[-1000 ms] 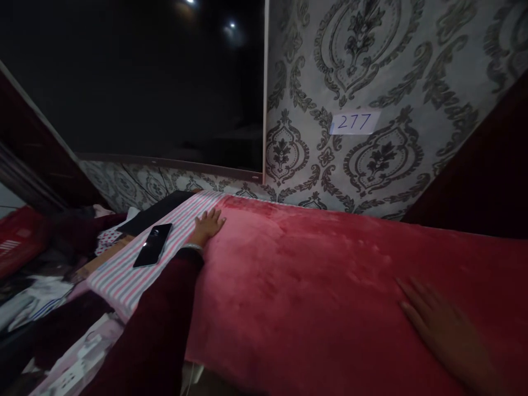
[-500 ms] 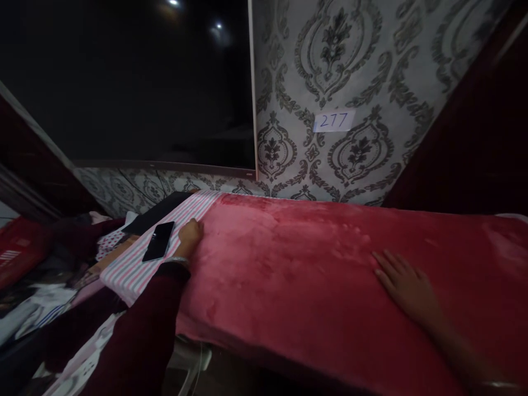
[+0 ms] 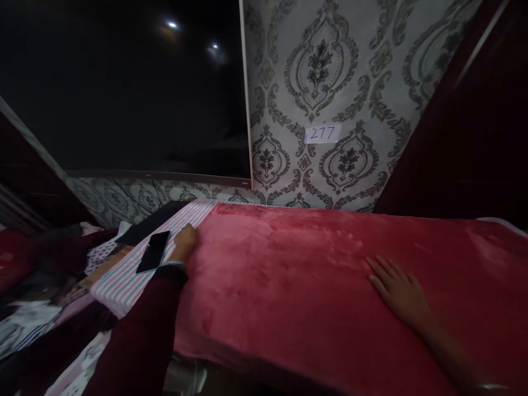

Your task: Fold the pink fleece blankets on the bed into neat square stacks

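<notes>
A plush red blanket (image 3: pixel 289 275) lies spread over a raised surface in front of me. My left hand (image 3: pixel 184 241) rests at the blanket's left edge with its fingers curled under, beside a black phone (image 3: pixel 153 251) lying on a pink and grey striped cloth (image 3: pixel 124 280). What the curled fingers hold I cannot see. My right hand (image 3: pixel 396 289) lies flat on the blanket's right half, fingers spread and pointing left.
Behind the blanket is a wall with grey ornamental wallpaper and a paper label reading 277 (image 3: pixel 322 133). A large dark screen (image 3: pixel 124 88) fills the upper left. Crumpled clothes and fabrics (image 3: pixel 37 308) are heaped at the lower left.
My left hand drew back from flat on the blanket's top left part to its edge and curled its fingers. My right hand slid left and further onto the blanket.
</notes>
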`<state>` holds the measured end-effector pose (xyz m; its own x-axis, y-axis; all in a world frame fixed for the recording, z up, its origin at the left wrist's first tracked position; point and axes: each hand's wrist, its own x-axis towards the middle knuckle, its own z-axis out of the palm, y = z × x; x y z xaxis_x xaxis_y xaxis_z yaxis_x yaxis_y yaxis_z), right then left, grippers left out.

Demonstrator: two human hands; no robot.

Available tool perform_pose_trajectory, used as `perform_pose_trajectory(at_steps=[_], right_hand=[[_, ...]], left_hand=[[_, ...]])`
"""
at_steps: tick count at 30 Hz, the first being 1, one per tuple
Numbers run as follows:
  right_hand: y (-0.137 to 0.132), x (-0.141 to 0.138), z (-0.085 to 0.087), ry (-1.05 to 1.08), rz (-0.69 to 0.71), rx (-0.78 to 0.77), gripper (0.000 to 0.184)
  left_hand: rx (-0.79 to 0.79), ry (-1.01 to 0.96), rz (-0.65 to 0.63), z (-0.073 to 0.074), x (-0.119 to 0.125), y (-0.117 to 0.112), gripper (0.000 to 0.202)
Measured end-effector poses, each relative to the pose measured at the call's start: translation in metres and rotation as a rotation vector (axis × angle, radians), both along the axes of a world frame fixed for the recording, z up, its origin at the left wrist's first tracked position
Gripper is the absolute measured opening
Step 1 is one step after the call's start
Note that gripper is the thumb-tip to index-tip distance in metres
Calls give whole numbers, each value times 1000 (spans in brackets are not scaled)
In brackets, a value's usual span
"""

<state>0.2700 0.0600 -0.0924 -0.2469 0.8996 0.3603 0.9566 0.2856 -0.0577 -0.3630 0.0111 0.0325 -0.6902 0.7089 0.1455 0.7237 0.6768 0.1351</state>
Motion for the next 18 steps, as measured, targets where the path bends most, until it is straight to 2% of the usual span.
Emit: perform_pose_trajectory(at_steps=[7,11,14,18], right_hand=[[4,11,-14,63,51,58,69],[3,15,-15,92,66,78,66],[-1,15,-11,101,65,54,64],[-6,16,-8,125,65,44,61]], left_hand=[[-37,-11,-169,-1,4,67,44],[-40,3,-238,-1,-1,107,48],[-46,16,-251,-5,-8,128,48],[-27,45,-219,-17,-20,144,48]])
